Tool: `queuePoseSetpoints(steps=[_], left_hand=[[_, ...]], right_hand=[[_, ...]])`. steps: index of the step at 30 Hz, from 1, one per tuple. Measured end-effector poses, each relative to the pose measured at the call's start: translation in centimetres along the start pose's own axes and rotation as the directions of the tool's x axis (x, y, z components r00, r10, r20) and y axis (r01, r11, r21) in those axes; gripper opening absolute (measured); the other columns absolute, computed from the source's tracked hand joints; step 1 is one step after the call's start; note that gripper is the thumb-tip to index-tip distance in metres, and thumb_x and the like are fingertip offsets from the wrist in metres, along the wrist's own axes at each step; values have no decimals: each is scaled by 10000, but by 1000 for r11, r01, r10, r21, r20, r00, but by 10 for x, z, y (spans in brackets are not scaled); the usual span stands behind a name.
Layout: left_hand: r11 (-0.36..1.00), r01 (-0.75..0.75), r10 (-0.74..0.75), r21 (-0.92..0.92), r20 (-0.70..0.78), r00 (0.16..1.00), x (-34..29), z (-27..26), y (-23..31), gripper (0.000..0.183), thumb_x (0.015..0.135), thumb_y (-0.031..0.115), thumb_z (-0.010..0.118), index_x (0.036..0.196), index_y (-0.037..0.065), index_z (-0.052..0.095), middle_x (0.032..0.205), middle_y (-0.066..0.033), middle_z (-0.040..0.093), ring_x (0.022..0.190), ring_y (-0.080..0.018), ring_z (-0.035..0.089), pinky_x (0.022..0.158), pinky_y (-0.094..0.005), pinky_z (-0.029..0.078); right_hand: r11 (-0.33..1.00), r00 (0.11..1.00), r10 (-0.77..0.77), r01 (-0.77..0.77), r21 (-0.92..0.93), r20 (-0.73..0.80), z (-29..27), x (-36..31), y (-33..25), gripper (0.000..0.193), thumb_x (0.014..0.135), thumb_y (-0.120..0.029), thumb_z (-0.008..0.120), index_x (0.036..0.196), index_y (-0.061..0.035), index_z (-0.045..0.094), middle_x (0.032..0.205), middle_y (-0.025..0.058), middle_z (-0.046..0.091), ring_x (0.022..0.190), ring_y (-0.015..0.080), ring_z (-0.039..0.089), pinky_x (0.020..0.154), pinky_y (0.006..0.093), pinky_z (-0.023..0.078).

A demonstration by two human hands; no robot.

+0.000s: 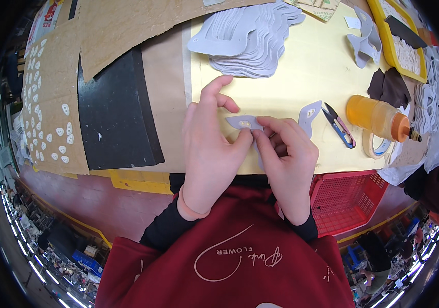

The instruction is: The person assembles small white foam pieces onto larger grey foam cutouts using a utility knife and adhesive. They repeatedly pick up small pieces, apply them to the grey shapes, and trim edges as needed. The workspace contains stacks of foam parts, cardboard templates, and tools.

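A small curved grey shoe-upper piece lies on the pale yellow table top in front of me, a white oval patch with two holes on it. My right hand pinches its right end between thumb and fingers. Against its lower edge rests the thumb of my left hand, whose other fingers are raised and spread apart. Just right of my right hand is a second grey piece with a similar white patch. Beyond my hands rises a stack of grey upper pieces.
Thread snips, an orange glue bottle and a tape roll lie right. Behind them are dark fabric scraps and a yellow tray. Left are a black board and cardboard bearing white patches. Below sits a red basket.
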State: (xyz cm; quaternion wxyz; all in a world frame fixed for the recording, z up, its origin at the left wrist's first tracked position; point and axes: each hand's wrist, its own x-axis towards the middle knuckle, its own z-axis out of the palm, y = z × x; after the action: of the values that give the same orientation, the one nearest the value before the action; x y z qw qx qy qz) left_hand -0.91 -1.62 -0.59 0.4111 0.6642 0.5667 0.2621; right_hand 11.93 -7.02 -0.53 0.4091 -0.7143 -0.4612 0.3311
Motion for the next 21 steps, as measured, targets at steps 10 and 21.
queuePoseSetpoints(steps=[10, 21], left_hand=[[999, -26, 24, 46, 47, 999, -1, -4, -3, 644, 764, 47, 770, 1364, 111, 546, 1047, -28, 587, 1024, -236, 534, 948, -369, 418], [998, -42, 40, 49, 41, 998, -1, -4, -4, 617, 772, 65, 778, 1348, 99, 558, 1040, -40, 601, 1026, -250, 544, 945, -377, 427]], right_hand=[[995, 998, 61, -59, -77, 26, -1, 5, -6, 179, 855, 19, 757, 1034, 16, 745, 799, 37, 652, 621, 76, 578, 559, 232, 453], [982, 991, 136, -134, -135, 7, 4, 7, -11, 146, 845, -31, 747, 983, -3, 705, 774, 62, 637, 628, 166, 616, 588, 303, 493]])
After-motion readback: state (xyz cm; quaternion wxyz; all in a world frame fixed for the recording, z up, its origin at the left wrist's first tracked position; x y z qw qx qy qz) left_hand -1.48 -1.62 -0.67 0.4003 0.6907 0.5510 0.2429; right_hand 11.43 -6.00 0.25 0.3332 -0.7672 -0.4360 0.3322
